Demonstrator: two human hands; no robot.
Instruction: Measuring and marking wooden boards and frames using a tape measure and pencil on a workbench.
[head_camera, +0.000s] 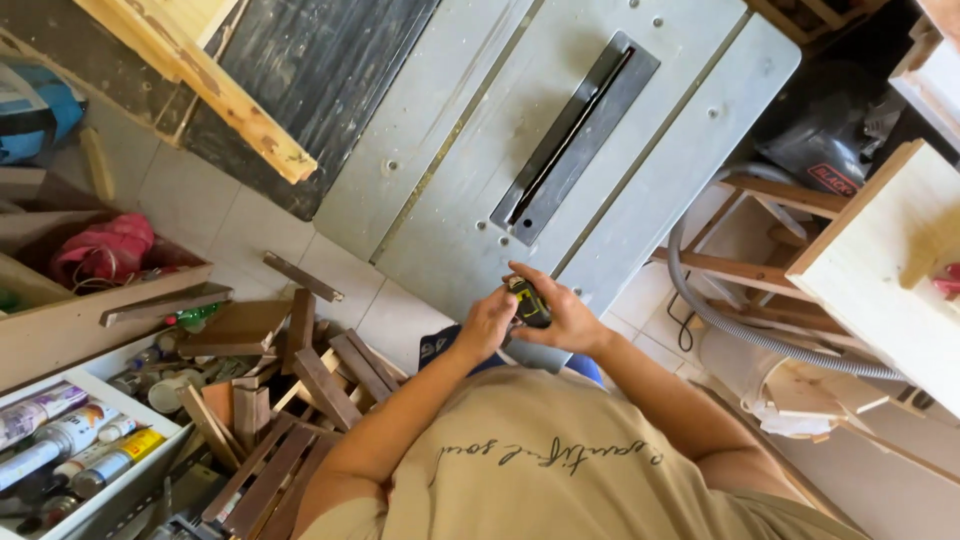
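Observation:
I look straight down over my beige shirt. Both hands meet at the near edge of a grey table saw (450, 140). My right hand (570, 318) is closed around a small black and yellow tape measure (528, 303). My left hand (487, 322) pinches at its left side, fingers curled against it. The saw's dark blade slot (575, 135) lies beyond my hands, farther up the table top.
A heap of dark wood offcuts (290, 400) lies on the tiled floor at my left. A white drawer of tubes and cans (70, 450) is at bottom left. A grey hose (740, 325) and a pale wooden bench (890, 270) stand on the right.

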